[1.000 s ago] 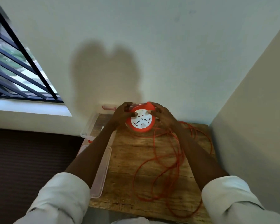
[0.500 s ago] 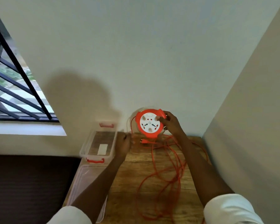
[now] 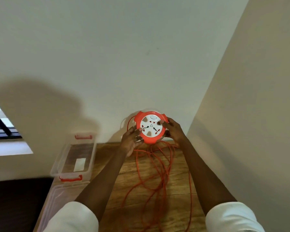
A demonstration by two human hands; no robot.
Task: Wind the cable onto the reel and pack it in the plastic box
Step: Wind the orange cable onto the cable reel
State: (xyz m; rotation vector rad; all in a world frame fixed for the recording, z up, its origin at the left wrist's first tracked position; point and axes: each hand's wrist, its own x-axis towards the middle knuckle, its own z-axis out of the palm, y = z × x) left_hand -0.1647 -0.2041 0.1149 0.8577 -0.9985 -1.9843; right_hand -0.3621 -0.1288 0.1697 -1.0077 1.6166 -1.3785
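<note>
Cable (image 3: 159,178) tail beyond bottom edge

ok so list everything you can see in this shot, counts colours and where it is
reel: one, orange rim with a white socket face, held up in front of the wall above the far edge of the table
cable: one, orange, loose loops spread over the table below the reel
table: one, brown wood, in the corner against the walls
plastic box: one, clear with red clips, open, at the table's far left
lid: one, clear, flat at the table's left edge, nearer than the box
window: one, dark bars, far left
left hand: grips the reel's left side
right hand: grips the reel's right side, thumb on its face
sleeves: two, white, bottom of view
</note>
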